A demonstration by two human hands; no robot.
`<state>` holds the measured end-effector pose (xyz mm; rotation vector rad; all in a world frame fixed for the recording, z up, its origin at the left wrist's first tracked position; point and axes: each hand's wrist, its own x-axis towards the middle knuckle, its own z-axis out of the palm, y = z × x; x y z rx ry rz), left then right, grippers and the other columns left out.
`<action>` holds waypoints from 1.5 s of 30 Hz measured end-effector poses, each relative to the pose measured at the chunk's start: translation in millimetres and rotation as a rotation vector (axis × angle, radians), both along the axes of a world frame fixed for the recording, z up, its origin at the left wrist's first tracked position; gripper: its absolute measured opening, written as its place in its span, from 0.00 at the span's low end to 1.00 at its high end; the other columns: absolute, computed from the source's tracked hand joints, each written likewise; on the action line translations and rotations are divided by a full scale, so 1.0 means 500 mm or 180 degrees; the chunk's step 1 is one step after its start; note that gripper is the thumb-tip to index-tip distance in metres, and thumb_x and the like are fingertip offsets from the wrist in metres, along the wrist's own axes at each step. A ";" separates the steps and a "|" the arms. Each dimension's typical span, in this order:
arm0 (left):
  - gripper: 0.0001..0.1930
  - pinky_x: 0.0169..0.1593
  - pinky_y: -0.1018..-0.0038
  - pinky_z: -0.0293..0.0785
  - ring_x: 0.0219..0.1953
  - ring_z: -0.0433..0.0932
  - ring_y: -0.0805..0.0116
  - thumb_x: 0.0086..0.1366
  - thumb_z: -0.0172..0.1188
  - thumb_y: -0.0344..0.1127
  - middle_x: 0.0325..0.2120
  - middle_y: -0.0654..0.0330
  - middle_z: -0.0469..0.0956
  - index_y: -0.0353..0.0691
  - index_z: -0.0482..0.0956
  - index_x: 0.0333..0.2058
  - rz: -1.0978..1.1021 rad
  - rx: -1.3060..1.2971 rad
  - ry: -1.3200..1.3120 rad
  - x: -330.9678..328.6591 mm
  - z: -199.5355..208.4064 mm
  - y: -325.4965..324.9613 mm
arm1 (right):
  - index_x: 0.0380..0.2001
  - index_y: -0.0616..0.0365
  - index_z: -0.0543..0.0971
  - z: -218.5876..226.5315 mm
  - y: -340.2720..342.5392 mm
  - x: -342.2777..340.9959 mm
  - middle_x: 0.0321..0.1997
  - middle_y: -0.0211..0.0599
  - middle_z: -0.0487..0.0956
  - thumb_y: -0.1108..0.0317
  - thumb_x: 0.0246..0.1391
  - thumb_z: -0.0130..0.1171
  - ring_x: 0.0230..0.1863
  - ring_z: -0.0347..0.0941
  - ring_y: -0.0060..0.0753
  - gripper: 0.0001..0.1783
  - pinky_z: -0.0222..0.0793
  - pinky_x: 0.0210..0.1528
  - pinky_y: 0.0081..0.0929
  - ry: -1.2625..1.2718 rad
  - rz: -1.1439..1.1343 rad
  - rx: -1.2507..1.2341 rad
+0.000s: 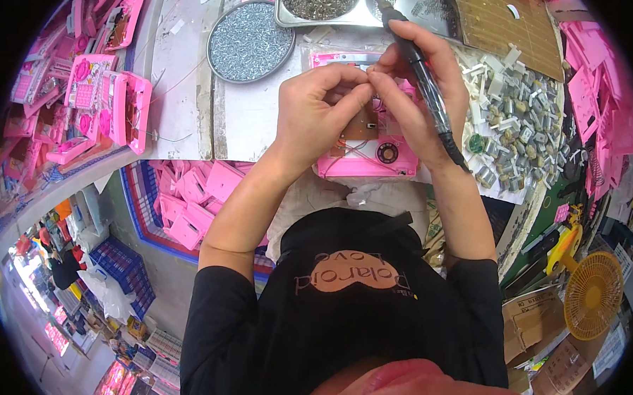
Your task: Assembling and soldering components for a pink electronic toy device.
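Note:
My left hand [320,109] is closed, with thumb and forefinger pinched against the fingertips of my right hand [430,96]. What they pinch is too small to make out. My right hand also holds a black electric screwdriver [422,78] across its palm, tip pointing up and away, cord end toward my wrist. Both hands are just above an opened pink plastic housing [364,168]. Inside it show a brown circuit board [362,125], thin wires and a round black part [387,152]; my fingers hide some of the inside.
A round tray of small screws [249,43] sits to the left, beside a metal tray [318,3] of small brown parts. Small motors [517,128] and white pieces are heaped at right. Pink housings [109,104] pile up at left; a yellow fan [593,294] stands lower right.

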<state>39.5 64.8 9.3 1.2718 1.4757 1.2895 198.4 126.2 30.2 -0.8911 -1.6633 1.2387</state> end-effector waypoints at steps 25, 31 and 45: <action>0.06 0.35 0.75 0.73 0.29 0.75 0.70 0.56 0.69 0.29 0.33 0.60 0.75 0.36 0.84 0.33 -0.0199 0.0303 0.1418 -0.014 -0.008 0.005 | 0.48 0.67 0.81 -0.010 -0.062 0.171 0.40 0.38 0.85 0.76 0.55 0.69 0.36 0.79 0.23 0.17 0.74 0.42 0.18 -0.0014 -0.0462 0.0731; 0.05 0.31 0.75 0.73 0.25 0.76 0.69 0.58 0.67 0.28 0.26 0.57 0.75 0.33 0.81 0.28 -0.0153 -0.0109 0.1036 -0.007 0.011 0.008 | 0.44 0.64 0.82 -0.021 -0.068 0.179 0.35 0.39 0.85 0.72 0.51 0.72 0.30 0.80 0.23 0.16 0.73 0.34 0.18 -0.0603 0.0023 0.0995; 0.05 0.30 0.72 0.72 0.25 0.74 0.65 0.57 0.66 0.28 0.25 0.56 0.73 0.34 0.79 0.27 -0.0081 -0.0038 0.1090 -0.004 0.017 0.010 | 0.40 0.60 0.83 -0.018 -0.059 0.156 0.31 0.38 0.85 0.76 0.47 0.71 0.25 0.79 0.25 0.15 0.72 0.28 0.18 -0.0728 0.0180 0.1367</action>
